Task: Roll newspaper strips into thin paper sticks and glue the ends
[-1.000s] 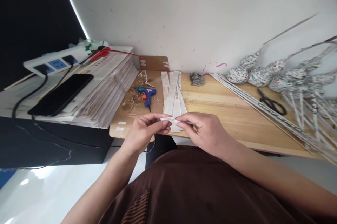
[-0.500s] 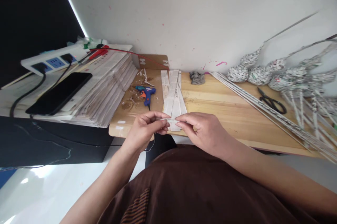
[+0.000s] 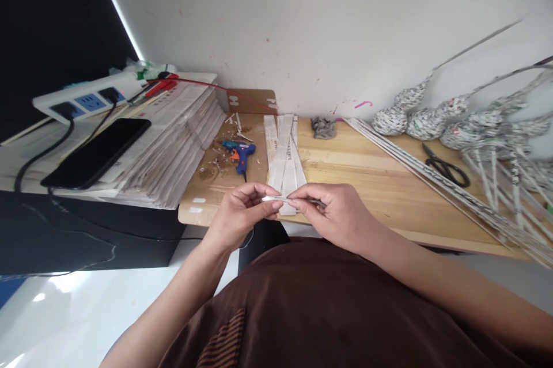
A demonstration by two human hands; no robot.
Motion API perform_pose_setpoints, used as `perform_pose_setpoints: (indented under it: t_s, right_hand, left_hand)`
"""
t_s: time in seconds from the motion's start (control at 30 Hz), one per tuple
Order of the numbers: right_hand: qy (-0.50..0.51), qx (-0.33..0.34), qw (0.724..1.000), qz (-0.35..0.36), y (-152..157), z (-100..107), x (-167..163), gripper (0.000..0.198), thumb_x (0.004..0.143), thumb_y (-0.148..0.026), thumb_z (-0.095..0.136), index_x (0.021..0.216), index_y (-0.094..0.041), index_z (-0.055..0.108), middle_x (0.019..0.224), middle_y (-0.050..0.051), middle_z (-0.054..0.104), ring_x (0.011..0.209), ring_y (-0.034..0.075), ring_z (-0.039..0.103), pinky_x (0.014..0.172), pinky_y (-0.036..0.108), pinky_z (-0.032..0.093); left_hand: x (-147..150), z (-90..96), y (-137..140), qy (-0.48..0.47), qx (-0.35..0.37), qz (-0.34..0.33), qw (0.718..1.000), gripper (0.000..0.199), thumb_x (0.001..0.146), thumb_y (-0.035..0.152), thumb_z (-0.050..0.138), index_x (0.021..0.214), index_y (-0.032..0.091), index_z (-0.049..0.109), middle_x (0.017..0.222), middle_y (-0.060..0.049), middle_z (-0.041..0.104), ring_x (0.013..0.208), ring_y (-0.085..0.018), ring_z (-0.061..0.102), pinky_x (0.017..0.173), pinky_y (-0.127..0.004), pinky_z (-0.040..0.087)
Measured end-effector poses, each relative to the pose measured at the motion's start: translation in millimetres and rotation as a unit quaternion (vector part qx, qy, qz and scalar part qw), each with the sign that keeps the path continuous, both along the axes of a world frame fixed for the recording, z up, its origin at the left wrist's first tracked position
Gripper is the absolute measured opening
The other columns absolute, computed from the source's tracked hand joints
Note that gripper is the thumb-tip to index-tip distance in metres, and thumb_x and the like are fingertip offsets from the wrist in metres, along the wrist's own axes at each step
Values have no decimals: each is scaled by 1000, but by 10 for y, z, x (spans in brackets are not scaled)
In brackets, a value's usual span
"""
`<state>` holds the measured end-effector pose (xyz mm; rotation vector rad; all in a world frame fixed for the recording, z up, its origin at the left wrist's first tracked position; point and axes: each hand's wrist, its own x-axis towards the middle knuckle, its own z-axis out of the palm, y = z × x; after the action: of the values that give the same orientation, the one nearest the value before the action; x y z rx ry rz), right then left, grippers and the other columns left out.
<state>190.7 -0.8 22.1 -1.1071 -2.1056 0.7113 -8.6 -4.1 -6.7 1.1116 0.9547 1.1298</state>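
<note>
Between both sets of fingertips, held level across the near ends of the strips: thin paper piece (image 3: 273, 198), rolled or folded, too small to tell which. Left hand (image 3: 239, 212) pinches it thumb-to-index near its pale end; right hand (image 3: 341, 215) pinches it further along, dark part poking out behind the right thumb. Pressure: can't tell.

Handling, my read: next to no weight, dry, not slippery. Stiffish along its length if layered, but easy to crease, flatten or unravel. Best hold is light fingertip pinches, both close together near the middle; squeezing a free end would likely crush it.

Vs half a second ago: left thumb sits a bit lower, so more of the pale end shows over it; dark part by the right thumb now plain, hardly visible then. Hands otherwise in the same spot.

Just beyond the grip: flat paper strips (image 3: 287, 155), overlapping, unmoved. Beyond and left of it: glue gun (image 3: 244, 155) lying on a brown board (image 3: 216, 198) with scraps; farther left, paper stack (image 3: 173, 155) carrying a phone (image 3: 97, 152). Right of the grip, farther out: paper rods (image 3: 415, 175), black scissors (image 3: 447, 171). Farthest, against the wall: crumpled grey wad (image 3: 324, 128) and woven paper gourds (image 3: 425, 124). All unmoved too.
</note>
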Motion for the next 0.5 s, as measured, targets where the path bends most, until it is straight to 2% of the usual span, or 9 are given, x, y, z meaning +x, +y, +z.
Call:
perform_pose_setpoints:
  t_s: [0.2, 0.37, 0.5]
  right_hand:
    - [4, -86, 996, 3, 11, 0, 7, 19, 89, -32, 56, 87, -20, 71, 68, -2, 67, 56, 8, 54, 54, 22, 39]
    - [52, -165, 984, 28, 18, -24, 18, 23, 90, -35, 54, 84, -17, 67, 73, 1, 67, 61, 9, 60, 58, 22, 45]
    - [62, -223, 972, 31, 38, -56, 21, 26, 89, -40, 54, 84, -17, 65, 74, 1, 67, 55, 8, 58, 53, 21, 45]
  left_hand:
    - [7, 33, -13, 40, 19, 7, 999, 16, 69, 25, 79, 77, 15, 69, 67, 0, 66, 58, -10, 60, 59, -22, 52]
    - [4, 30, -18, 53, 23, -5, 998, 16, 71, 26, 78, 78, 15, 69, 69, -1, 66, 59, -10, 59, 58, -22, 49]
    - [9, 7, -18, 49, 24, -19, 998, 16, 71, 25, 78, 79, 15, 69, 73, -2, 67, 63, -10, 60, 62, -22, 50]
